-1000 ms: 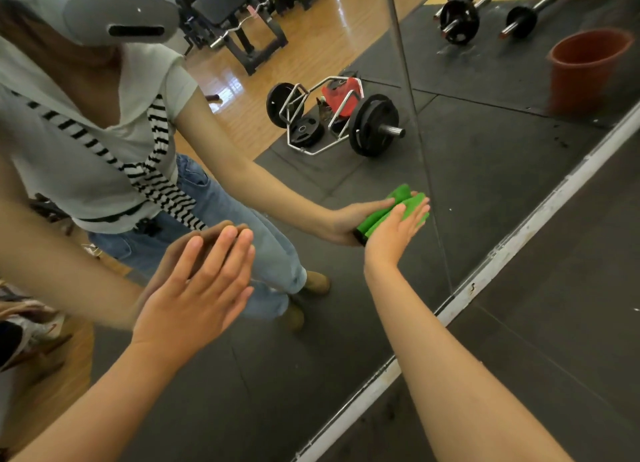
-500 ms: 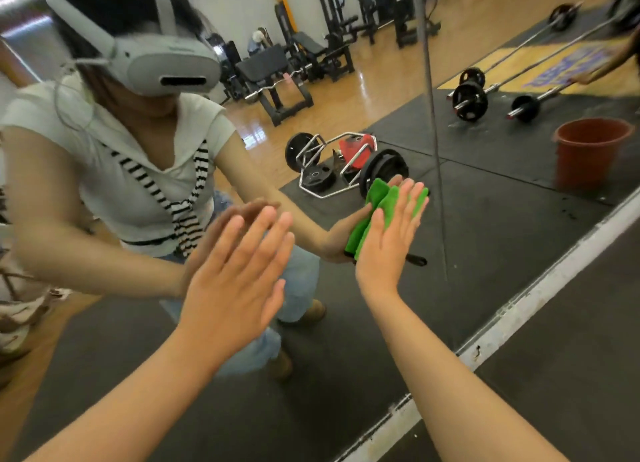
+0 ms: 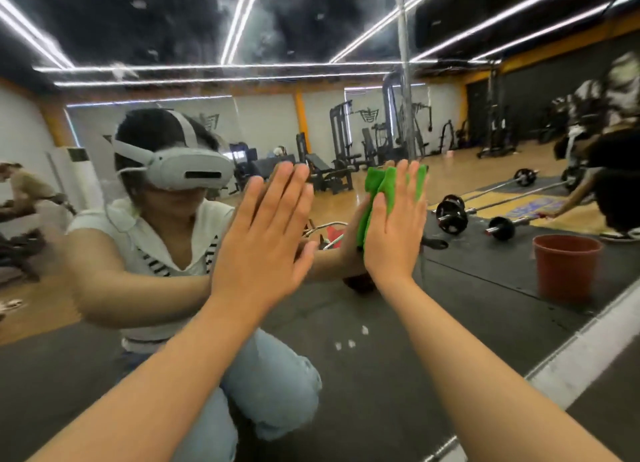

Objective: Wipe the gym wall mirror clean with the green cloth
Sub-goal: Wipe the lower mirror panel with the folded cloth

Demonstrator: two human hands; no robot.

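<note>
Fingers (image 3: 403, 181) straight, right hand (image 3: 391, 243) on green cloth (image 3: 377, 183), left hand (image 3: 259, 250) bare; bucket (image 3: 566, 271) interior hidden.

Crumpled green cloth (image 3: 375, 184) flat against the spotted wall mirror (image 3: 381, 364), under the outstretched right hand (image 3: 394, 240).

Two bare grips raised: left grip (image 3: 263, 240) and right grip (image 3: 394, 226). One bright green folded cloth (image 3: 381, 184) under the right grip. One large gym wall mirror (image 3: 374, 375) ahead of both grips. Reflected right of the right grip: one round reddish-brown plastic bucket (image 3: 566, 267), at least two long steel barbells with black plates (image 3: 450, 216).
</note>
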